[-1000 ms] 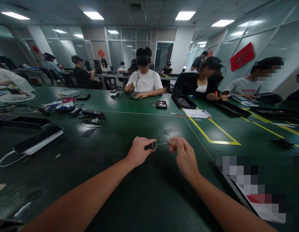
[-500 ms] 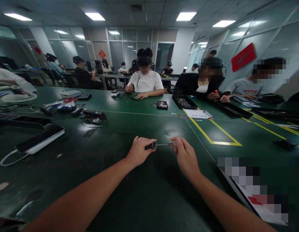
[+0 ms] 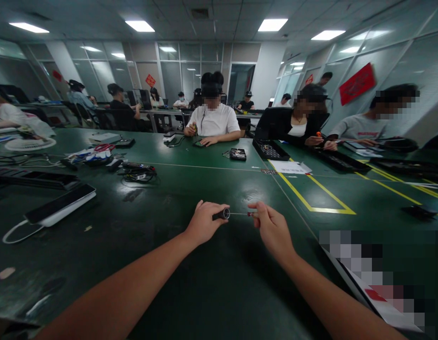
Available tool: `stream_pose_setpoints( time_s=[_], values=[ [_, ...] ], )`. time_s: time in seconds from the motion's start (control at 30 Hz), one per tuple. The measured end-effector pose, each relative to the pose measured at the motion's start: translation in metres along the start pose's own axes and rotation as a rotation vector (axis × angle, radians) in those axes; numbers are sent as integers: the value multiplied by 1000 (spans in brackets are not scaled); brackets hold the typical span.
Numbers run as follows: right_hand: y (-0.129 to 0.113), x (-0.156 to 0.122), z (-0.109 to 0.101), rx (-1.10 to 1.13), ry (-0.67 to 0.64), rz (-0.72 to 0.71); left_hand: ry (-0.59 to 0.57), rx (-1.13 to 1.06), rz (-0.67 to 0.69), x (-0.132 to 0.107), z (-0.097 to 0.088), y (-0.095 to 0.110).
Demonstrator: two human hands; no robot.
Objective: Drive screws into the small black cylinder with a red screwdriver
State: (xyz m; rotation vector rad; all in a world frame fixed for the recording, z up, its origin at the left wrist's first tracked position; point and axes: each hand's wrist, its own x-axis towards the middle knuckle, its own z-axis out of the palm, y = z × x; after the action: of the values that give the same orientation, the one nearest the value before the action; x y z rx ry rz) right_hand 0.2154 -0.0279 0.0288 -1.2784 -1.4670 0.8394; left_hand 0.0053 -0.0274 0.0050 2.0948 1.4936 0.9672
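Head view, the only one on offer: both bare arms are reaching out over the green table, coming in from seven and five o'clock and meeting just below the middle of the picture. The left hand is curling its fingers round a dark handle, a short round barrel with its silvery end face pointing toward three o'clock. A thin metal shaft is running level out of that face. The right hand is pinching the shaft's far end, at a small red collar, between thumb and forefinger. So both grips are closed on the one tool, low over the tabletop; whether it is touching the surface I cannot tell.

Handling, as I'm judging it: light and rigid. The handle is looking thick enough for a wrapped fist. The shaft is slim and smooth, so it is likely to roll or slip in a fingertip pinch, and the collar is looking like the surer spot. Wrists are sitting level, forearms nearly straight, knuckles up.

Around the hands, a white-edged black slab is lying at ten o'clock and a tangle of cables at eleven. A yellow tape outline is showing at two. At twelve, across the table and well apart, a person in a white shirt is sitting with both hands on the tabletop.
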Motion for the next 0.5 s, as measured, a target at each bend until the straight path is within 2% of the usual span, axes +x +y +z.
stream_pose_setpoints(
  time_s=[0.07, 0.17, 0.4, 0.5],
  values=[
    [0, 1, -1, -67, 3, 21, -2, 4, -2, 0, 1, 0],
    [3, 3, -1, -116, 25, -22, -5, 12, -3, 0, 1, 0],
    [7, -1, 5, 86, 51, -79, 17, -4, 2, 0, -1, -1],
    [5, -1, 3, 47, 32, -36, 2, -12, 0, -1, 0, -1]
  ],
)
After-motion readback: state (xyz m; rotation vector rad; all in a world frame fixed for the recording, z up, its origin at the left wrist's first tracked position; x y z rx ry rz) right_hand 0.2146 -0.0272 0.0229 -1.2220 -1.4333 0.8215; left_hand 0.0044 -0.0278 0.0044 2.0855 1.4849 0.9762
